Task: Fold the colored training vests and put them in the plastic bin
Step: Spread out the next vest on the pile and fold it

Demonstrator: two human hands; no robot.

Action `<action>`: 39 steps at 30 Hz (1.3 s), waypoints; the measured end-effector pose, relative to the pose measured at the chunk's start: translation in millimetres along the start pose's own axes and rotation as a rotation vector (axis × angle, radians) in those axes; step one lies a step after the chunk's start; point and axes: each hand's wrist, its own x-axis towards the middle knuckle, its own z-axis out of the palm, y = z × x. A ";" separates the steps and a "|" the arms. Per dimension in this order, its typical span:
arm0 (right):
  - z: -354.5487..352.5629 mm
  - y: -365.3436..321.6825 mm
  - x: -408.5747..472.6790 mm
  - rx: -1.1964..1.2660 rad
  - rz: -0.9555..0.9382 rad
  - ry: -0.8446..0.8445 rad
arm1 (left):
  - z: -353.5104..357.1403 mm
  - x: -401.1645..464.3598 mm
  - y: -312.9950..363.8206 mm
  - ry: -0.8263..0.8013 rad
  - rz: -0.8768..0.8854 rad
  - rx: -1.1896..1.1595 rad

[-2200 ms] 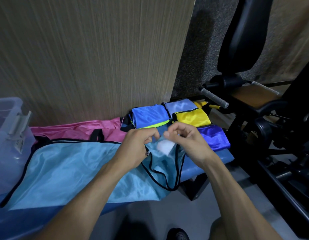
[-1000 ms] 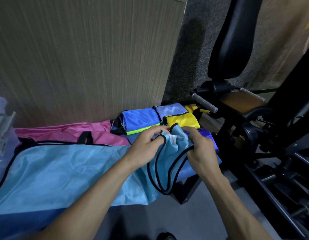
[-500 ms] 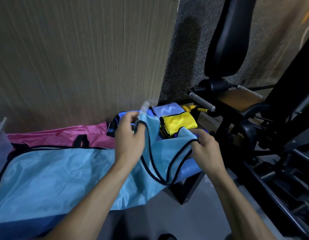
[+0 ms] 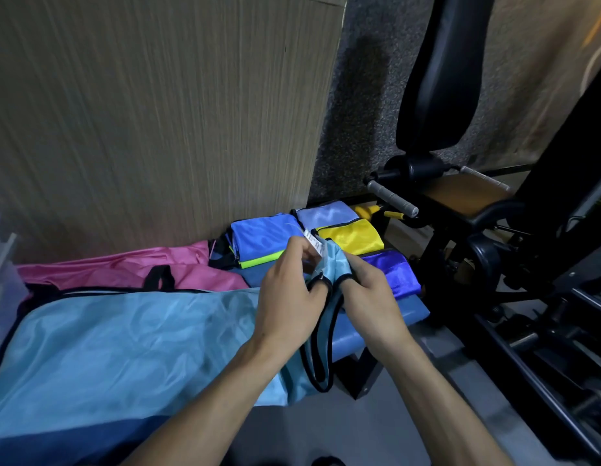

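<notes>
A light blue vest with black trim lies spread across the blue bench. My left hand and my right hand pinch its shoulder straps together above the bench's right end, with a white label sticking up between them. Behind it a pink vest lies unfolded. Folded vests sit at the far right end: a blue and lime one, a pale blue one, a yellow one and a deep purple one. A sliver of the clear plastic bin shows at the left edge.
A wood-grain wall panel rises right behind the bench. Black gym equipment with a padded backrest, seat and grey handles stands on the right. Grey floor shows below the bench.
My hands, apart half a second ago with a strap in each, have come together, so both straps now meet in one bunch. The neck loop hangs narrower below them.
</notes>
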 end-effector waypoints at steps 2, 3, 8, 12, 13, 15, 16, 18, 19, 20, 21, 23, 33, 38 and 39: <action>-2.5 0.6 -0.1 -0.057 0.046 0.065 | -0.5 1.5 -2.5 0.041 0.006 0.004; -4.6 1.4 0.3 -0.106 0.069 0.115 | -1.3 2.6 -4.2 0.063 0.004 0.012; -11.4 -3.9 -4.6 -0.199 -0.036 0.238 | -6.7 10.1 -10.7 0.149 -0.002 0.079; 0.2 -10.6 -9.9 -0.246 -0.160 0.188 | -5.8 6.3 -5.6 0.089 0.138 0.187; 3.7 -12.2 -12.0 -0.278 -0.183 0.157 | -3.9 4.3 -3.9 0.062 0.161 0.193; 6.8 -12.0 -13.7 -0.312 -0.166 0.118 | -0.4 2.0 -2.6 0.041 0.169 0.167; 6.2 -10.5 -12.3 -0.311 -0.130 0.131 | 0.0 2.4 -3.8 0.051 0.164 0.150; 0.2 -5.8 -6.9 -0.298 -0.038 0.204 | -3.3 6.1 -8.0 0.101 0.131 0.118; -4.2 -4.6 -4.5 -0.279 -0.001 0.240 | -7.2 9.4 -10.3 0.140 0.104 0.105; -8.4 -3.4 -2.2 -0.257 0.019 0.269 | -12.3 13.1 -12.1 0.184 0.082 0.101; -11.9 -3.4 -1.3 -0.243 0.022 0.288 | -17.3 16.7 -12.8 0.225 0.077 0.108; -14.4 -6.0 -2.7 -0.228 -0.013 0.304 | -23.4 19.9 -10.9 0.262 0.121 0.139; 6.4 -12.2 -13.1 -0.259 -0.113 0.185 | 6.3 0.4 -1.0 -0.064 0.277 0.089; -6.1 -3.5 -3.7 -0.218 -0.092 0.156 | -1.3 -1.8 6.3 -0.205 -0.056 -0.336; -8.6 -3.2 -2.8 -0.175 -0.083 0.140 | -3.4 1.7 5.3 -0.211 -0.163 -0.453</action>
